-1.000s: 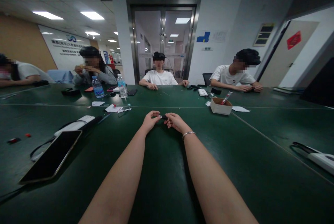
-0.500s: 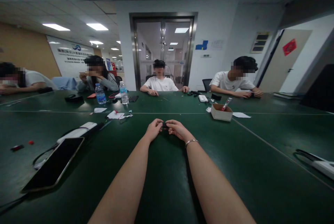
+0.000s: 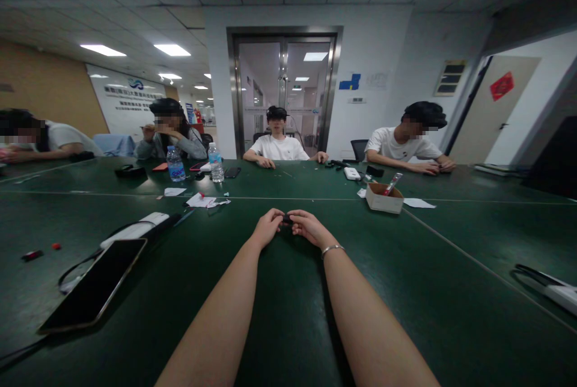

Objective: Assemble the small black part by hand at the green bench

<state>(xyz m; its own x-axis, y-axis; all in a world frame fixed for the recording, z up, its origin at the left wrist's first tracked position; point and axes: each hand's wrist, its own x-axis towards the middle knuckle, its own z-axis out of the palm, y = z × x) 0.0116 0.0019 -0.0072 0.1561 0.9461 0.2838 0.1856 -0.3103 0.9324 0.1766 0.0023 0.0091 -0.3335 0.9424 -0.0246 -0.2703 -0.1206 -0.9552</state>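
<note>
Both arms reach forward over the dark green table (image 3: 288, 291). A small black object (image 3: 287, 219) sits between my fingertips; it is too small and too covered to name. My left hand (image 3: 269, 226) pinches its left end with thumb and fingers. From the other side my right hand (image 3: 307, 226) grips the right end, its lower fingers curled in. A silver bracelet (image 3: 332, 249) circles the right wrist.
Left of my arms lie a phone (image 3: 97, 285), a white power bank (image 3: 135, 231) with a cable, and small red pieces (image 3: 56, 246). Ahead stand two water bottles (image 3: 175, 164), paper scraps (image 3: 201, 200) and a small cardboard box (image 3: 384, 199). Several people sit across the table.
The whole view has shifted slightly down and to the right. Both hands keep their hold on the small black object, with barely any change in the fingers.
</note>
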